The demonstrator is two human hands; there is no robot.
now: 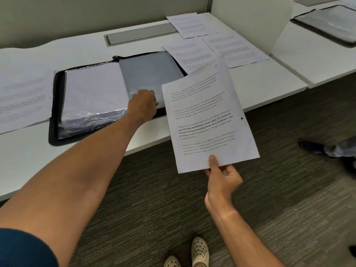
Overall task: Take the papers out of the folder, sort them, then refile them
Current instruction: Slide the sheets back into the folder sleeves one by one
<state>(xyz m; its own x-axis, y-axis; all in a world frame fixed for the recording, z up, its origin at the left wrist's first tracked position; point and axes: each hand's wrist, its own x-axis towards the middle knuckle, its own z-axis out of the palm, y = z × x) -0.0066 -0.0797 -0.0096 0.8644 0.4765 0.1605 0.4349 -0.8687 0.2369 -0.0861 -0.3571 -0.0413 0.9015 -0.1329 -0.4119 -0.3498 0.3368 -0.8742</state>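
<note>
A black zip folder [55, 105] lies open on the white desk [28, 160], with clear sleeves on its left half and a grey page on the right. My left hand [143, 106] reaches onto the right half near its lower edge, fingers curled at a sleeve; what they hold is hidden. My right hand [221, 180] pinches the bottom edge of a printed sheet [208, 116] marked "5", held upright over the desk's front edge. One loose sheet [21, 99] lies left of the folder; three more [192, 53] lie behind and to its right.
A grey cable tray lid [140, 34] is set in the desk behind the folder. A white partition [250, 22] separates a neighbouring desk with another folder [327, 24]. Another person's shoe [312, 147] shows at the right; my own feet [192, 253] stand on carpet.
</note>
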